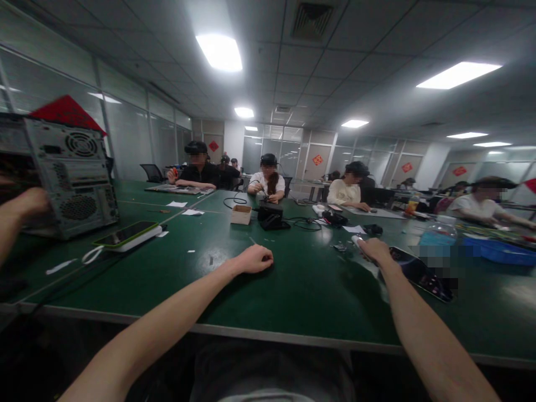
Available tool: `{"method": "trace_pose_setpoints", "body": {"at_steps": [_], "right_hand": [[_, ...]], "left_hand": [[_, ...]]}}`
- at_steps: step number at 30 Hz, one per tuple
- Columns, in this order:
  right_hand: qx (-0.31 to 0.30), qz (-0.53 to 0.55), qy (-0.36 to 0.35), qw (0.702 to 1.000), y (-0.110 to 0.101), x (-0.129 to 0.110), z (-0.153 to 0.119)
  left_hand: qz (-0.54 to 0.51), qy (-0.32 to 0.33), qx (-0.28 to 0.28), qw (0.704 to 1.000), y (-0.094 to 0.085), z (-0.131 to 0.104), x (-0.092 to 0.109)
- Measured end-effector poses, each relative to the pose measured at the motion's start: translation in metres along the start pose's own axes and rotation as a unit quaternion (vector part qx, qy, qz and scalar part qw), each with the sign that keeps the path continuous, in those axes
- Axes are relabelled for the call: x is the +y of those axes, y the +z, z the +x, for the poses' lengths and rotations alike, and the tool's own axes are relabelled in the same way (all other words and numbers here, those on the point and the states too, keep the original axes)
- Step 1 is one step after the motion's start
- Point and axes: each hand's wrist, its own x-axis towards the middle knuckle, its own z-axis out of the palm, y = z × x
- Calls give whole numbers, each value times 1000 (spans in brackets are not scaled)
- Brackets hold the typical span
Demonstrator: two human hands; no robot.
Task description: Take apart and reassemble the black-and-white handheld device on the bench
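My left hand (255,259) rests on the green table (293,301) with its fingers curled in; whether anything is inside them is hidden. Farther right, my right hand (376,250) is closed round a small white object (357,240), whose end sticks out past the fingers. A dark-screened tablet or phone (422,274) lies just right of that hand, partly behind my forearm. Small silvery scraps (339,247) lie left of my right hand.
An open computer case (77,178) stands at the left, with another person's hand at it. Near it lies a green-edged phone (128,234). A small cardboard box (241,215) and black device (270,215) stand ahead; a blue tray (502,252) is at right. People sit beyond.
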Motion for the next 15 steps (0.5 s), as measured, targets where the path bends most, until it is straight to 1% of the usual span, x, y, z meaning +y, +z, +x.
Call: {"method": "trace_pose_setpoints", "body": {"at_steps": [2,6,12,15], "right_hand": [[0,-15,-7,1000,1,1,3],[16,-10,-12,1000,2,4,8],[5,2,-8,1000,1,5,8],[3,-17,-11,1000,0,4,7]], "left_hand": [[-3,1,0,1000,0,0,0],[-4,2,-1,1000,-2,-1,2],[-12,-1,-6,1000,-5,-2,4],[-13,-5,-8,1000,-6,-3,5]]}}
